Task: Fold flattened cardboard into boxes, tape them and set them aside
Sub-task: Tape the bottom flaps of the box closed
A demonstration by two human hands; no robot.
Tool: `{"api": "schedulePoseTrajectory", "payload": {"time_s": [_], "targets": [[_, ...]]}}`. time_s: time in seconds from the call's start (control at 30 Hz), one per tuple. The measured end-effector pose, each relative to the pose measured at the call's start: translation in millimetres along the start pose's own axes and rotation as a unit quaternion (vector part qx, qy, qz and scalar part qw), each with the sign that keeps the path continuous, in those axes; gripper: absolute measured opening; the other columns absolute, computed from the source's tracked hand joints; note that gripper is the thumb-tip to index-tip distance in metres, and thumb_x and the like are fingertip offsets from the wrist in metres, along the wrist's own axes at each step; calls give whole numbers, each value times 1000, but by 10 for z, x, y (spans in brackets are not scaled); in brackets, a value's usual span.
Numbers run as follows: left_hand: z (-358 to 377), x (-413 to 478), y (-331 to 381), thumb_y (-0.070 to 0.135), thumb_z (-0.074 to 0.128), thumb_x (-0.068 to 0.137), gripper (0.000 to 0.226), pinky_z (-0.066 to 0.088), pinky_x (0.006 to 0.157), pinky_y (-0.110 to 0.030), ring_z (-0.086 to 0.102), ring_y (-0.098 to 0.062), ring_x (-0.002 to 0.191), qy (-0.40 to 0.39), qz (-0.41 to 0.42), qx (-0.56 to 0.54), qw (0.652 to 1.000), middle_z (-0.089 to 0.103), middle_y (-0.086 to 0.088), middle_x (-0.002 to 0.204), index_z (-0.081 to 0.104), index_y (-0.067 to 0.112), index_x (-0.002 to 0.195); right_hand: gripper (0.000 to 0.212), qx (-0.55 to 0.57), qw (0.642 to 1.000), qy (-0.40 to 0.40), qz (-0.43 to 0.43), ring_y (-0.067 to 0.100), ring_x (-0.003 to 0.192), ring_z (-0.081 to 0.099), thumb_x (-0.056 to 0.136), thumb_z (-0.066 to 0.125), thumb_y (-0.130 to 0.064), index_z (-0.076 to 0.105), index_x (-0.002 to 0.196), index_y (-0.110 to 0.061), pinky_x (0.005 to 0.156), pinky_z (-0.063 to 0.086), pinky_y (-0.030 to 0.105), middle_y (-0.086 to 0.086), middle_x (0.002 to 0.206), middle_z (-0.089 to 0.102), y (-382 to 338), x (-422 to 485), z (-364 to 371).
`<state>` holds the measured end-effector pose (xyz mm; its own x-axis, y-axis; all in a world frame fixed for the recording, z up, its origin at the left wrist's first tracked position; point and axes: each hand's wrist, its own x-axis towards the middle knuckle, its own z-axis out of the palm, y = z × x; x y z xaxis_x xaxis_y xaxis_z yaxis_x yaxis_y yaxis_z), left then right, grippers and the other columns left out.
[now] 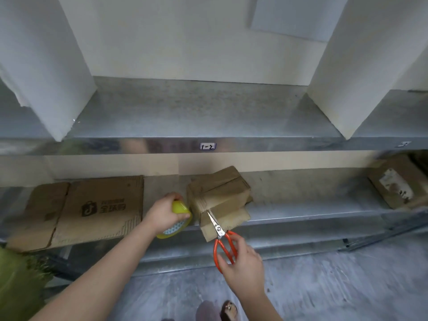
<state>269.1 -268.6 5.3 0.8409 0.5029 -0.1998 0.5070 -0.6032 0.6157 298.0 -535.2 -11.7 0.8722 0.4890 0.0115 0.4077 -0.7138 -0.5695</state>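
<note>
Boxes two, tape one, scissors one

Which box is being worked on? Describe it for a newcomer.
On the lower shelf under the "1-2" label, a folded box sits mid-shelf. Orange scissors point at its near corner, a yellow tape roll beside it; the cardboard left lies flat, the far-right box is untouched.

Box on the lower shelf, tape to its left, scissors at its front corner.
Left hand grips a yellowish tape roll just beside the box's left side. Right hand holds the scissors by orange handles, blade tip touching the box's near corner. Flat cardboard lies further left on the same shelf; another box sits far right. Upper shelf edge carries label "1-2".
</note>
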Motion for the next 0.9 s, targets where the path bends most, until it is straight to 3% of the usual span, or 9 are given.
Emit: {"api": "schedulePoseTrajectory", "payload": {"time_s": [0.13, 0.33, 0.53, 0.9], "targets": [[-45, 4, -26, 38, 80, 71, 55, 42, 79, -26, 57, -22, 102, -6, 17, 4, 1000, 58, -4, 118, 55, 20, 117, 53, 24, 996, -77, 41, 7, 89, 61, 78, 55, -66, 47, 123, -39, 75, 48, 25, -13, 92, 64, -317, 17, 26], [-96, 26, -74, 37, 79, 72, 52, 45, 80, -29, 57, -23, 101, 11, 18, 6, 1000, 57, -2, 117, 54, 22, 116, 58, 114, 968, -193, 109, 3, 86, 64, 68, 60, -79, 52, 107, -37, 77, 55, 29, -16, 90, 68, -492, 242, 18], [-117, 59, -79, 36, 79, 72, 49, 49, 83, -34, 57, -24, 98, 14, 22, 4, 1000, 56, -1, 114, 54, 22, 111, 48, 183, 947, -219, 147, 3, 68, 56, 73, 66, -69, 59, 97, -28, 62, 41, 18, -11, 70, 58, -611, 454, 27], [-137, 114, -84, 35, 79, 73, 46, 36, 73, -25, 49, -14, 94, 33, 12, -1, 999, 54, 3, 114, 54, 23, 110, 42, 218, 938, -213, 167, 8, 66, 59, 84, 63, -58, 62, 99, -19, 60, 44, 18, -7, 71, 64, -578, 662, 110]]}}
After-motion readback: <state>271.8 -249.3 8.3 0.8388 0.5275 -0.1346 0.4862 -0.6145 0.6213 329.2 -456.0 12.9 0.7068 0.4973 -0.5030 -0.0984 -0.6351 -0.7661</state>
